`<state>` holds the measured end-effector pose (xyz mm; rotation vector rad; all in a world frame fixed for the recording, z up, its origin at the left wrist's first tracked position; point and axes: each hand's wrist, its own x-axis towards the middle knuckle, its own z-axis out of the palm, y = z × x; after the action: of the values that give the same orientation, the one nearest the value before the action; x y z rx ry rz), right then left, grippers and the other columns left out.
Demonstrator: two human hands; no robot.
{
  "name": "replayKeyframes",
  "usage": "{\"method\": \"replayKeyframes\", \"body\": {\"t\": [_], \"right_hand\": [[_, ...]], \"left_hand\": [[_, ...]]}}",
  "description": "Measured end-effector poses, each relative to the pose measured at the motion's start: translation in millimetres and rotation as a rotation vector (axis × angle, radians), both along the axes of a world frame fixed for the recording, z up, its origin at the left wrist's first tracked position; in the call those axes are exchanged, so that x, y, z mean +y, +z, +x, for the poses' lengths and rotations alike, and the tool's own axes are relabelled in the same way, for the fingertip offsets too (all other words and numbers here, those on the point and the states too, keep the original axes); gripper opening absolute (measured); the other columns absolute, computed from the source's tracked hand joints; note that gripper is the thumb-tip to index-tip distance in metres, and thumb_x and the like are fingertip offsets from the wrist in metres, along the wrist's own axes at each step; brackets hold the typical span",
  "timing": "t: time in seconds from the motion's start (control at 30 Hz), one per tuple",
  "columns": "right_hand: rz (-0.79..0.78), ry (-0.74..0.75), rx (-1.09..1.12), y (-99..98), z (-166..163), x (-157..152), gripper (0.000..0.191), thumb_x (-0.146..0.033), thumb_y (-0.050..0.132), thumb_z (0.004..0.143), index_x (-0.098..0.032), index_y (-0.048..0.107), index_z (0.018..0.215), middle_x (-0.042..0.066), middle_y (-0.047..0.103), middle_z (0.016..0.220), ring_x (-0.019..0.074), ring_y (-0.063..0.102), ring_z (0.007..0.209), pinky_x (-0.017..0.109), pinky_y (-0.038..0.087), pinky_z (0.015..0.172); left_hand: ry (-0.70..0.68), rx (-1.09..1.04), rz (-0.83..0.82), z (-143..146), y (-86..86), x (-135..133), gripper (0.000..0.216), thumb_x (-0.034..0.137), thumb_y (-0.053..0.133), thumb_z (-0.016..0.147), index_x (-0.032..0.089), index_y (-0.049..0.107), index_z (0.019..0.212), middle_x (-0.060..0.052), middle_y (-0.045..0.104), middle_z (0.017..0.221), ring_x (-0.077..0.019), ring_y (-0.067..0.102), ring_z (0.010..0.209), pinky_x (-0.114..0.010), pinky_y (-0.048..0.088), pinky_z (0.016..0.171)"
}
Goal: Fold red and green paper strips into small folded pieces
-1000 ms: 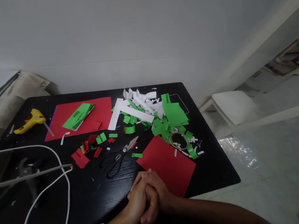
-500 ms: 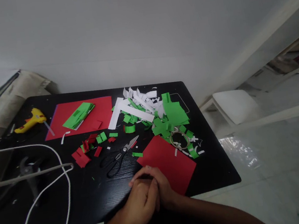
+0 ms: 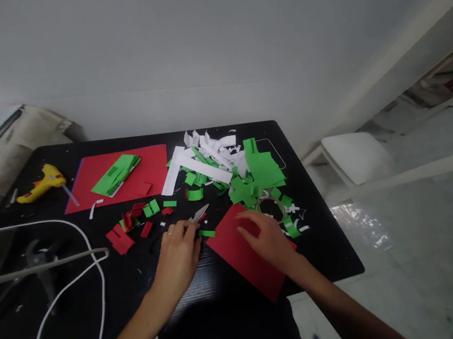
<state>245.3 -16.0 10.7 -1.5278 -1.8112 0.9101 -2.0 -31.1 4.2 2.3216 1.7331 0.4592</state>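
My left hand [image 3: 178, 256] is closed over the middle of a pair of scissors [image 3: 199, 214] lying on the black table. The blades stick out past my fingertips, while most of the handles are hidden under the hand. Above a red paper sheet [image 3: 242, 256], my right hand [image 3: 266, 236] has its thumb and fingers apart with nothing between them. I cannot tell whether it touches the sheet. A small green paper strip [image 3: 207, 233] lies between the two hands. Just beyond the right hand is a tape ring [image 3: 271, 208].
White paper strips [image 3: 205, 167] and green paper pieces [image 3: 266, 170] are heaped at the back. Green folded papers [image 3: 116, 174] rest on a red sheet [image 3: 151, 171]. A yellow glue gun [image 3: 42, 183], red scraps [image 3: 120, 239] and a white cable [image 3: 101, 280] are left. A white stool [image 3: 356, 158] stands right.
My hands were clasped together at the table's front edge. They have parted and moved forward, the left onto the scissors and the right over the red sheet.
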Motion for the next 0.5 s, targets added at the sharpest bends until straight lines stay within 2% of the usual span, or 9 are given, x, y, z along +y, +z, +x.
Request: {"method": "replayKeyframes", "body": {"t": [0.1, 0.23, 0.5], "right_hand": [[0.029, 0.033, -0.168, -3.2, 3.9, -0.3, 0.034, -0.019, 0.069, 0.09, -0.02, 0.07, 0.124, 0.014, 0.069, 0.135, 0.032, 0.062, 0.131, 0.055, 0.047, 0.115], [-0.002, 0.091, -0.328, -9.3, 3.7, -2.1, 0.056, -0.02, 0.076, 0.085, -0.021, 0.06, 0.139, 0.018, 0.057, 0.15, 0.0377, 0.053, 0.141, 0.062, 0.043, 0.118], [0.028, 0.104, -0.416, -13.7, 0.0, -0.3, 0.072, -0.018, 0.084, 0.079, -0.02, 0.054, 0.145, 0.019, 0.056, 0.142, 0.0419, 0.053, 0.134, 0.062, 0.046, 0.114]], "left_hand": [[0.003, 0.072, -0.012, -3.8, -2.8, 3.6, 0.024, 0.017, 0.058, 0.097, 0.016, 0.072, 0.116, -0.014, 0.068, 0.11, -0.0342, 0.063, 0.097, -0.047, 0.053, 0.082], [-0.012, 0.058, -0.04, -2.8, -5.3, 4.0, 0.017, 0.02, 0.058, 0.098, 0.019, 0.074, 0.106, -0.012, 0.068, 0.107, -0.0302, 0.063, 0.095, -0.046, 0.052, 0.086], [-0.043, -0.017, -0.052, -2.2, -5.9, 4.8, 0.018, 0.02, 0.054, 0.102, 0.018, 0.072, 0.101, -0.01, 0.068, 0.102, -0.0291, 0.063, 0.093, -0.045, 0.052, 0.087]]}}
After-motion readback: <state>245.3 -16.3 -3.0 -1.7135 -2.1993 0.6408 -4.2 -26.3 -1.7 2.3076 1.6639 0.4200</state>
